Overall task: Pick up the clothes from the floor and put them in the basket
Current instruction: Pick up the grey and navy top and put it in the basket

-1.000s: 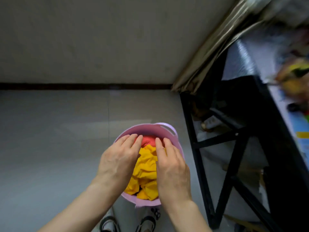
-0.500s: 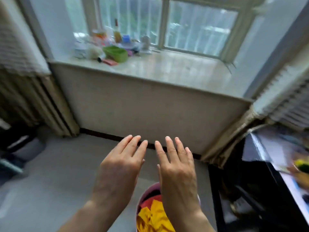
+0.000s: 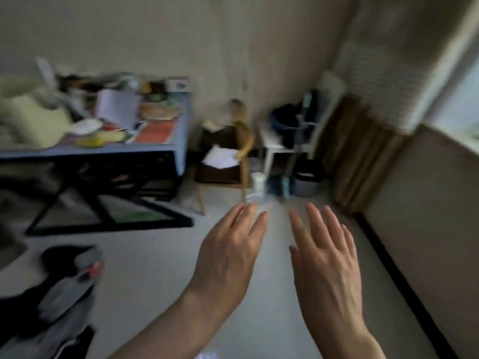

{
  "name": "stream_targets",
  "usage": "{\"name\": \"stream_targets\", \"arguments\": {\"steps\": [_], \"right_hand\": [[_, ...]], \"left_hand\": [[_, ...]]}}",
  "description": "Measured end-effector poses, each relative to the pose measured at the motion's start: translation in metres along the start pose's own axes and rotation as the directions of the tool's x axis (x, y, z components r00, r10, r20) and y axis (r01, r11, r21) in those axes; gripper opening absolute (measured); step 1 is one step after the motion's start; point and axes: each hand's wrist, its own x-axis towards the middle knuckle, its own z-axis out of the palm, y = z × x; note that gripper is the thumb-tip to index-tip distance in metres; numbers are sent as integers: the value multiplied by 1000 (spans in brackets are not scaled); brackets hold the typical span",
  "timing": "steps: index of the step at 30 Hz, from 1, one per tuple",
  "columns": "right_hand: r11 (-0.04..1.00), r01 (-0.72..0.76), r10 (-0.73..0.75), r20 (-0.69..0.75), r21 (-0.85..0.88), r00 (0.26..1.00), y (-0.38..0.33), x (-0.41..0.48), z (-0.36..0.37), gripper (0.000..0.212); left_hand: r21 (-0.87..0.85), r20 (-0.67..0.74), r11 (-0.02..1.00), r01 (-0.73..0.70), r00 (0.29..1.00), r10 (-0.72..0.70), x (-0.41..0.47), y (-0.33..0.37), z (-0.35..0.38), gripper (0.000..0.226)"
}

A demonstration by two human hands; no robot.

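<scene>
My left hand (image 3: 228, 252) and my right hand (image 3: 326, 257) are stretched out side by side over the pale floor, palms down, fingers apart, holding nothing. A heap of dark and grey clothes (image 3: 51, 294) with a red patch lies on the floor at the lower left, well to the left of my left hand. The basket is out of view. The whole picture is blurred by motion.
A cluttered blue-topped table (image 3: 166, 149) on black legs stands at the left. A wooden chair (image 3: 233, 161) with papers and a white stool (image 3: 282, 149) with dark things stand against the far wall. A brown curtain (image 3: 360, 161) and a wall close the right side.
The view has swung from the window wall to the left side of the room. The basket with yellow and red clothes has dropped out of view. Both hands stay empty and spread.
</scene>
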Motion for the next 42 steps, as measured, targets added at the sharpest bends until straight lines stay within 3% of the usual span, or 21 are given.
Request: {"name": "stream_targets", "arguments": {"steps": [4, 6, 8, 9, 12, 14, 21, 34, 42], "right_hand": [[962, 245, -253, 55, 118, 966, -106, 16, 27, 76], [909, 369, -390, 83, 193, 917, -167, 15, 40, 75], [875, 428, -459, 108, 225, 882, -205, 15, 45, 77], [813, 512, -559, 126, 279, 820, -264, 10, 54, 78], [755, 563, -631, 139, 335, 764, -323, 0, 63, 78], [663, 624, -719, 120, 413, 684, -397, -14, 72, 80], [536, 695, -829, 144, 480, 540, -553, -39, 98, 83], [490, 722, -870, 221, 488, 440, -702, 30, 217, 85], [448, 755, -893, 275, 479, 356, -805, 105, 332, 90]], "left_hand": [[109, -7, 952, 286, 958, -287, -72, -83, -34, 58], [141, -31, 881, 453, 891, -453, -116, -126, -54, 58], [172, -74, 828, 533, 845, -529, -144, -156, -66, 55], [176, -103, 757, 629, 776, -622, -188, -191, -83, 54], [241, -156, 673, 699, 712, -684, -231, -231, -109, 53], [284, -200, 562, 777, 621, -758, -282, -276, -138, 49], [311, -195, 367, 876, 437, -878, -380, -382, -187, 60], [295, -152, 342, 892, 397, -905, -383, -564, -150, 54], [255, -58, 249, 935, 271, -961, -381, -699, -103, 65]]}}
